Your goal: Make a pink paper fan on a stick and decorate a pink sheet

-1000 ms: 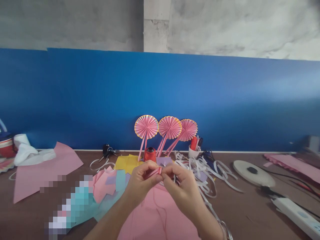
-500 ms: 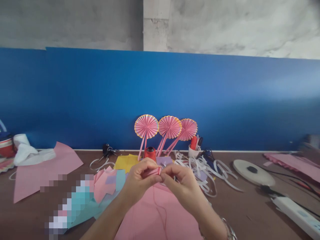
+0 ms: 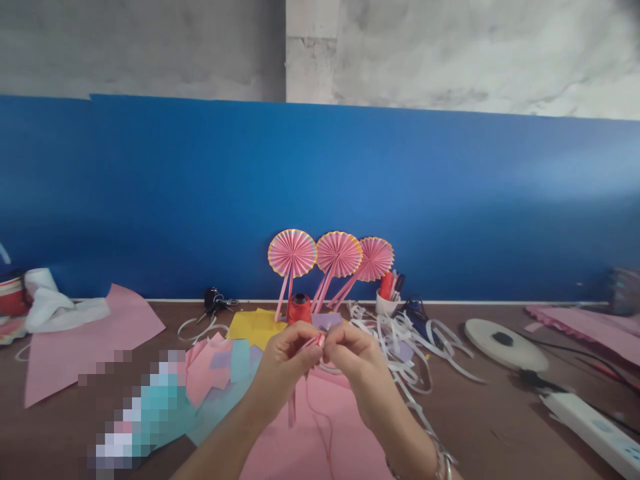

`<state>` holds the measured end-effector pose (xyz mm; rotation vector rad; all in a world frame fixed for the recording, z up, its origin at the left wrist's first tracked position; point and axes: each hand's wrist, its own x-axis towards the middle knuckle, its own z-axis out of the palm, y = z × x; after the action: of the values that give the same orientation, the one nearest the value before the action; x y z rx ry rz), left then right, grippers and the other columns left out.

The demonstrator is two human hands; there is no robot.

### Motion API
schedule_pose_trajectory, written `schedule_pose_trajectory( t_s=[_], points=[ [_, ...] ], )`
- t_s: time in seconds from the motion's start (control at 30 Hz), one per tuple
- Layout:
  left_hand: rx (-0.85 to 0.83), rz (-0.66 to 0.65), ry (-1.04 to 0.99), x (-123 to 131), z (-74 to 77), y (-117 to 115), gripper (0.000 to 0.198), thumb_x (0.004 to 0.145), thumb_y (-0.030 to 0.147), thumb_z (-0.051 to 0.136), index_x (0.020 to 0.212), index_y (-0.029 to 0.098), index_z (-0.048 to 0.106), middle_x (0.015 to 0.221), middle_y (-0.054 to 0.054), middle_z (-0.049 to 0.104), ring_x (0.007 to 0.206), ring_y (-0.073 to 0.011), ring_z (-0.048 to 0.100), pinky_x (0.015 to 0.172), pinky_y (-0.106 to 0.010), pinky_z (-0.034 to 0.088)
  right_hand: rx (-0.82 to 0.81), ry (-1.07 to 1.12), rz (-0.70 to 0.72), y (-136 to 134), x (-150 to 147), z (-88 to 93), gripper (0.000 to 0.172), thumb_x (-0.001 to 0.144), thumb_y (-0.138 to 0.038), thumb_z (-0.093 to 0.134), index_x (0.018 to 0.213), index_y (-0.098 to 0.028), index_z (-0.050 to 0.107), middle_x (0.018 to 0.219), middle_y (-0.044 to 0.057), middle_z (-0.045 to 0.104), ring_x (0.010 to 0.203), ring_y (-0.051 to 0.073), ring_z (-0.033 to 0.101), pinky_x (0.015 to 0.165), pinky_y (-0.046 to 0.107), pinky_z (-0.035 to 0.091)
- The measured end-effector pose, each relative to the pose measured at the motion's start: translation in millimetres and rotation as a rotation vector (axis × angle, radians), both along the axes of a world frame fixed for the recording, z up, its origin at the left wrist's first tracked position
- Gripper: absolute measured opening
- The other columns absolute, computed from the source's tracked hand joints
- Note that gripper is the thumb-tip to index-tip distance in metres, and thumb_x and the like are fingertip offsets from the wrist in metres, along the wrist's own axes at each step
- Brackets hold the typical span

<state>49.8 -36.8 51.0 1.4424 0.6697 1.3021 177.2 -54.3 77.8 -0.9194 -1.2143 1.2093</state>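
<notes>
My left hand (image 3: 287,357) is closed in a pinch on a small folded strip of pink paper (image 3: 315,341), whose end shows between thumb and forefinger. My right hand (image 3: 357,363) has thumb and forefinger pressed together right at that end; what they pinch is too small to make out. From beneath the fingers a thin red thread (image 3: 329,427) hangs down in a loop. Under both hands lies a large pink paper sheet (image 3: 310,457). Just behind the hands stands a spool of red thread (image 3: 299,310).
Three round pleated paper fans (image 3: 293,253) lean on the blue panel (image 3: 175,187). Tangled white ribbon (image 3: 397,333) and a pen cup (image 3: 387,305) lie right; a white disc (image 3: 493,347) and power strip (image 3: 593,427) further right. Left are yellow paper (image 3: 255,325) and black scissors (image 3: 215,303).
Both hands stay together at nearly the same spot, with the fingers slightly shifted on the folded paper. A pink strip end now shows hanging below my left hand.
</notes>
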Motion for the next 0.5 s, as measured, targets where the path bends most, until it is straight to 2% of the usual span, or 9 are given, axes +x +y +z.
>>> schedule_pose_trajectory(
  t_s=[0.2,0.4,0.5],
  points=[
    [-0.125,0.071,-0.113,-2.5,-3.6,0.8,0.027,0.082,0.043,0.058,0.075,0.017,0.06,0.061,0.004,0.046,0.054,-0.0074,0.039,0.051,-0.019,0.033,-0.014,-0.004,-0.025,1.6,0.2,-3.9,0.011,0.06,-0.022,0.059,0.05,-0.018,0.056,0.053,-0.002,0.051,0.054,0.01,0.042,0.052,0.022,0.034],
    [-0.065,0.052,-0.118,-6.3,-4.6,5.0,0.019,0.078,0.036,0.065,0.074,0.018,0.065,0.089,-0.001,0.054,0.063,-0.0078,0.049,0.052,-0.02,0.037,-0.028,-0.013,0.118,-0.5,1.0,0.5,0.024,0.067,-0.04,0.069,0.062,-0.017,0.068,0.06,0.002,0.062,0.061,0.014,0.053,0.062,0.026,0.043],
    [-0.019,0.058,-0.075,-7.5,-4.3,6.2,0.017,0.076,0.034,0.067,0.071,0.018,0.066,0.091,-0.002,0.054,0.067,-0.0093,0.05,0.054,-0.02,0.039,-0.026,-0.085,0.119,-0.6,5.0,2.4,0.026,0.068,-0.043,0.07,0.063,-0.018,0.07,0.062,0.002,0.064,0.061,0.013,0.053,0.062,0.026,0.043]
  ],
)
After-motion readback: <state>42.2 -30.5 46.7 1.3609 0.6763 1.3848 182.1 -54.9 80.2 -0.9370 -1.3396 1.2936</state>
